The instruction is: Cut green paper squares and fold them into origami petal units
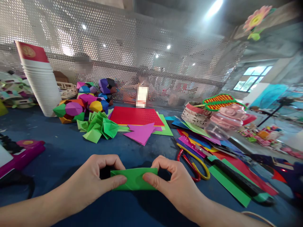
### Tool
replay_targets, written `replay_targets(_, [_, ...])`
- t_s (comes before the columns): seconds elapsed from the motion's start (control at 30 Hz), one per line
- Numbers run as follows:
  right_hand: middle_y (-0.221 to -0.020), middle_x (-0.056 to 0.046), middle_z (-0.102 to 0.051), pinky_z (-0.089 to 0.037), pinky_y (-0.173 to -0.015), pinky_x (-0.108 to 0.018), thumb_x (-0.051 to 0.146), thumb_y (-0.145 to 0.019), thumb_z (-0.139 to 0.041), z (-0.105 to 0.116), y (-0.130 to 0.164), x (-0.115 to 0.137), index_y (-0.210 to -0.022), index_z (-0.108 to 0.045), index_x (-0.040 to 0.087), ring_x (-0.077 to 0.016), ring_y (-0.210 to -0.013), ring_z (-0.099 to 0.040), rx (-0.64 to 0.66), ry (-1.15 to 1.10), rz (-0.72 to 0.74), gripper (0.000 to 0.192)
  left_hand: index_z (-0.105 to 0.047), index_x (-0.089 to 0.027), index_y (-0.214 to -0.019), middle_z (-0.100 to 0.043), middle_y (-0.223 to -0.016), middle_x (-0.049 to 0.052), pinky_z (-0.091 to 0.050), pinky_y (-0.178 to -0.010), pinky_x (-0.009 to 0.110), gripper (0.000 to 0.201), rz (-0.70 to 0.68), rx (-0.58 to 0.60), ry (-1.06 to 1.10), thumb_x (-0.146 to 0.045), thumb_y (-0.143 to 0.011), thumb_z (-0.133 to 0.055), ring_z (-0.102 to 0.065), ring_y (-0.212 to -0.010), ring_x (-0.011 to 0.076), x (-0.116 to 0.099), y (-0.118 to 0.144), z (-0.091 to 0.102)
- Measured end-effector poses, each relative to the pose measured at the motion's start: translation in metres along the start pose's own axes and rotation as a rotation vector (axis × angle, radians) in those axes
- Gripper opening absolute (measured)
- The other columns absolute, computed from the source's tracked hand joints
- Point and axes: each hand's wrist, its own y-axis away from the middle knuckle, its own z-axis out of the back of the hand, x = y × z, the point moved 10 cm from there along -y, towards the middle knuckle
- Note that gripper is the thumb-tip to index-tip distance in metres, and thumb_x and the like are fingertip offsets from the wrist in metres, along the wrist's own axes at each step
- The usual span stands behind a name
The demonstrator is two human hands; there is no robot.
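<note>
A folded strip of green paper (136, 179) is held lengthwise between both hands, low over the dark blue table (71, 151). My left hand (101, 176) pinches its left end, thumb in front and fingers behind. At the right end, my right hand (165, 179) grips it the same way, with the thumb pressed on the front face. Beyond the hands lie a pile of folded green paper pieces (98, 126) and a folded purple paper piece (140, 132). The fingertips behind the strip are partly hidden.
Scissors with red and yellow handles (204, 171) and a utility knife (239, 176) lie on coloured paper at the right. A red sheet stack (137, 116), paper balls (74, 108), a tall paper cup stack (42, 82) and a pink clear bottle (224, 119) stand farther back, before a perforated metal panel (165, 41).
</note>
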Motion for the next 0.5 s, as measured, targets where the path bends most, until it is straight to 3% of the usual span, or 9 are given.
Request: replay_targets(0.5, [-0.065,0.002,-0.055,-0.037,-0.064,-0.029,0.048,-0.084,-0.071,-0.0016,-0.0004,0.0,-0.066,-0.058,0.02,-0.0148,-0.066,-0.05,0.017,-0.051,-0.002,0.035,-0.064,-0.019,-0.074,-0.056,-0.066,-0.004,-0.038,-0.058,0.023,0.03,0.003,0.062,0.037,-0.046,-0.086,-0.068,-0.049,-0.062,0.0124,-0.0016,0.0009,-0.0043])
